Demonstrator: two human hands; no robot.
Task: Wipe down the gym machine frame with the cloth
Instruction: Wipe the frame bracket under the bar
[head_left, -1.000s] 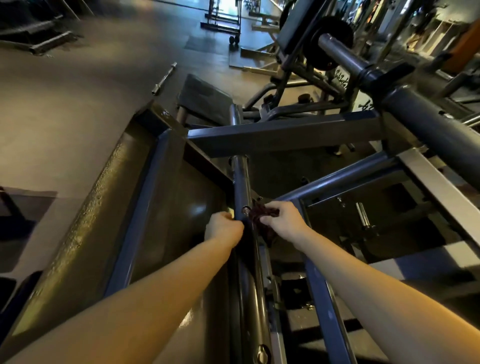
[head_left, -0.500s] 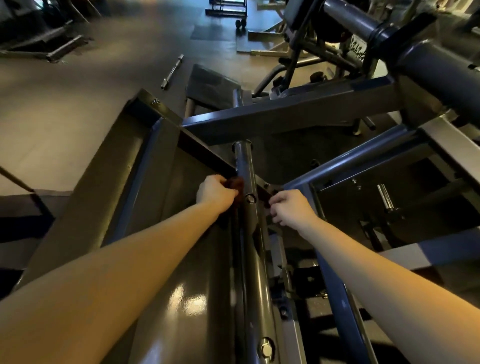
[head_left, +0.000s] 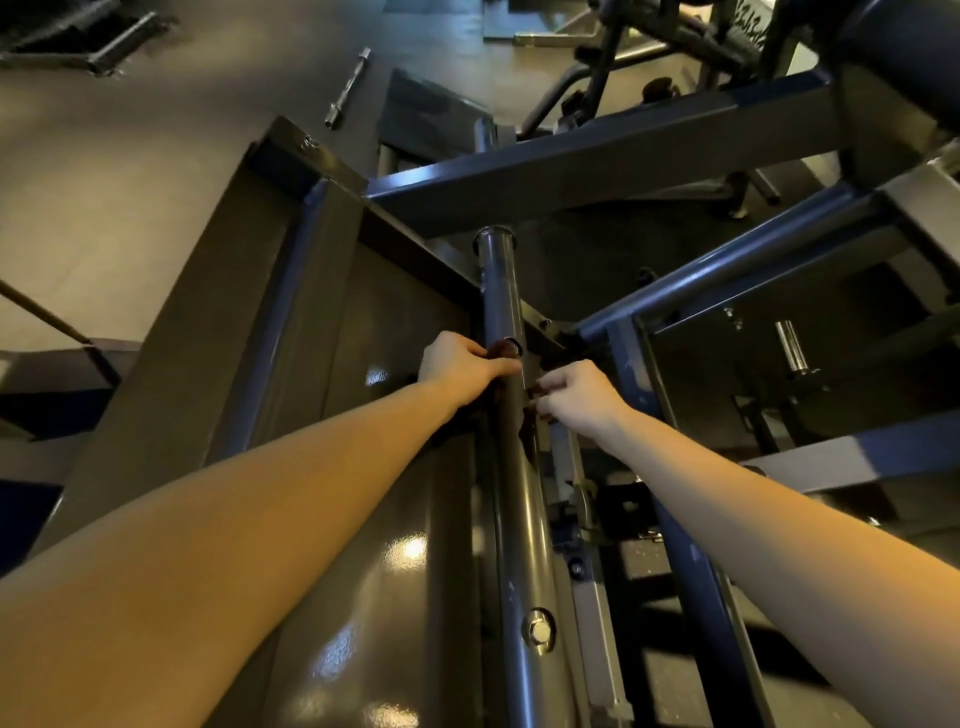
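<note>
1. Forearms, two, bare, reaching in from the bottom corners toward the middle.
2. Glossy dark panel (head_left: 363, 519), lower left, with bright light spots on its surface.
3. Bolt head (head_left: 538, 630), set in the lower stretch of the round tube.
4. Round tube (head_left: 506, 291), grey-blue, part of the machine frame (head_left: 680, 545); it runs from the bottom edge up the middle, with a small hole in its side level with the hands.
5. Left hand (head_left: 462, 364), fingers curled, gripping one end of the cloth against the left side of the round tube.
6. Right hand (head_left: 582, 397), just beside the tube on its right, fingertips pinching the other end of the cloth.
7. Cloth (head_left: 497, 351), dark red, small, held at the tube between both hands; it is mostly hidden by fingers and shadow, and whether it passes fully round the tube cannot be told.
8. Chrome peg (head_left: 792, 348), right, inside the frame.
9. Square cross beam (head_left: 597, 171), blue-grey, passing over the top of the tube.
10. Short steel bar (head_left: 347, 88), lying on the floor (head_left: 104, 156) beyond the panel.
11. Further gym machines, dim, along the top edge.
</note>
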